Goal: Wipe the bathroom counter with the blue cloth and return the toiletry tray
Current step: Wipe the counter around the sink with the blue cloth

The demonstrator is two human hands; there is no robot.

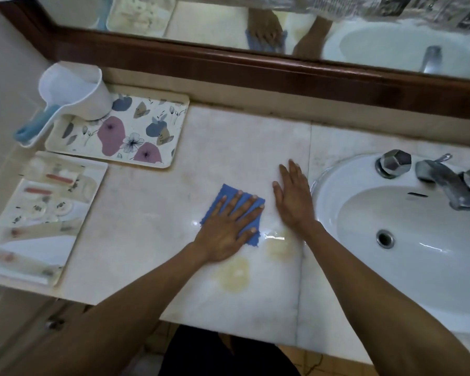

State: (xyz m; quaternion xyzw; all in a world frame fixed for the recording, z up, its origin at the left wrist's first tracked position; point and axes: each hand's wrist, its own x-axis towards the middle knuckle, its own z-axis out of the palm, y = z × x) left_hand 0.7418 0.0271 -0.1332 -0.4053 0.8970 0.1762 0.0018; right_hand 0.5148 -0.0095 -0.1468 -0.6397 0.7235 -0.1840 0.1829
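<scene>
Left hand flat on cloth, fingers straight and spread wide, palm pressing it onto counter. No curl, no pinch

Cloth is blue and bunched. It sits under the left fingers and palm, with edges showing past the fingertips and beside the thumb

Right hand is just right of the left hand, not touching the cloth. It lies palm down on bare counter, fingers straight and near together, holding nothing. Its outer edge is close to the sink rim

Tap is further right of the right hand, at the back of the sink

Two yellowish stains sit on the counter: one just behind the left wrist, a fainter one between the two wrists. Wet glare beside the left thumb

Floral tray is well left of the left hand and further back, against the wall. White scoop with a blue handle stands on its far left corner

Second tray is far left of the left hand, at the counter's left end. It is blurred, so can't tell print from items

Mirror beyond the fingertips reflects hands and cloth
</scene>
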